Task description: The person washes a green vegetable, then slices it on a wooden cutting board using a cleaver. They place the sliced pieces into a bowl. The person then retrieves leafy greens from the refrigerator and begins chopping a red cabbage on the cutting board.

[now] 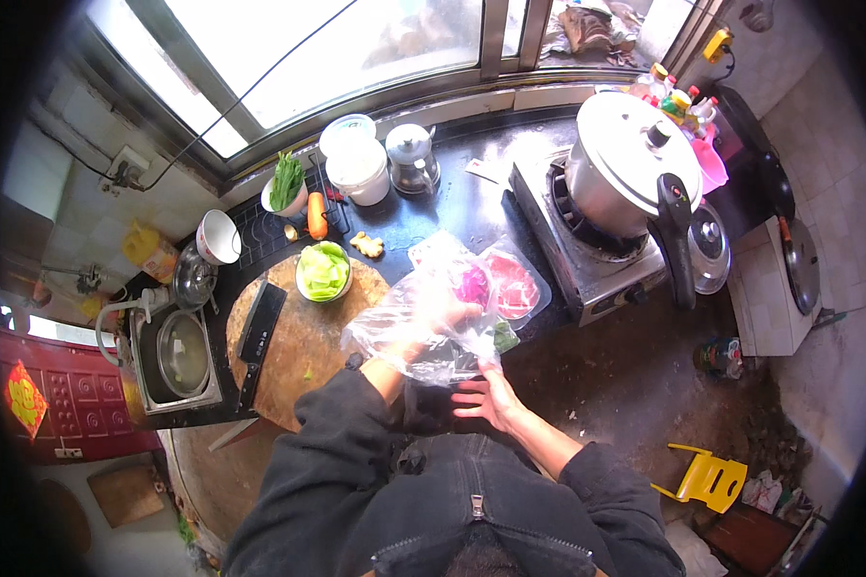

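Observation:
My left hand (440,314) is inside a clear plastic bag (397,310), beside something purple that shows through the film; glare and plastic blur its fingers. With fingers spread, my right hand (491,397) touches the bag's lower right edge at the thumb. Right behind the bag lies a tray of red sliced meat (514,287). A bowl of cut green leaves or stems (323,272) stands on the round wooden chopping board (296,346), and a black cleaver (261,332) rests on the board's left side.
A pressure cooker (624,166) sits on the gas stove (584,267) at the right. Ginger (366,244), a carrot (317,216), a bowl of green vegetables (286,189) and a white tub (361,169) stand behind the board. The sink (155,360) is at the left.

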A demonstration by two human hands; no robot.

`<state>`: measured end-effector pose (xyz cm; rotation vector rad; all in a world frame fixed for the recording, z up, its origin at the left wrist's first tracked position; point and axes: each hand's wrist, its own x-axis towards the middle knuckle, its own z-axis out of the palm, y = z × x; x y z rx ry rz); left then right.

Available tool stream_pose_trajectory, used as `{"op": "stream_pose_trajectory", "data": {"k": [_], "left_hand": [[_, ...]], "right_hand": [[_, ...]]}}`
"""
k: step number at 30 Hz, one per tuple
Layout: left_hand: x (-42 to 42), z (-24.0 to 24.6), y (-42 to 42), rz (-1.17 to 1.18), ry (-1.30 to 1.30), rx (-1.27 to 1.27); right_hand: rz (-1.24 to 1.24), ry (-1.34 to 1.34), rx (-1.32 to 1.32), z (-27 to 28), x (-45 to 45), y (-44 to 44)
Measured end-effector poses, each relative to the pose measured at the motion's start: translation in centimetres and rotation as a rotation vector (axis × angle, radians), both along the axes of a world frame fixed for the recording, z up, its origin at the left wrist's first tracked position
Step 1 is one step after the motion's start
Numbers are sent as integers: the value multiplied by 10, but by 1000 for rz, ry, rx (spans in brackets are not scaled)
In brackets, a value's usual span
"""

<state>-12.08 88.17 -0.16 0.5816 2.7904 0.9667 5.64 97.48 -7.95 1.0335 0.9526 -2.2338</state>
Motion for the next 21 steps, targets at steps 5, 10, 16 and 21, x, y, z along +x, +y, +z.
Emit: {"op": "stream_pose_trajectory", "data": {"k": [5, 10, 16, 21], "left_hand": [[10, 12, 2, 71, 76, -77], [10, 34, -6, 38, 76, -55], [5, 64, -30, -244, -105, 131], [1, 36, -48, -388, 215, 59]], "right_hand": [[-169, 145, -320, -12, -29, -9], [-418, 159, -331, 27, -61, -9], [-375, 228, -10, 4, -81, 5], [-256, 173, -42, 57, -100, 30]]}}
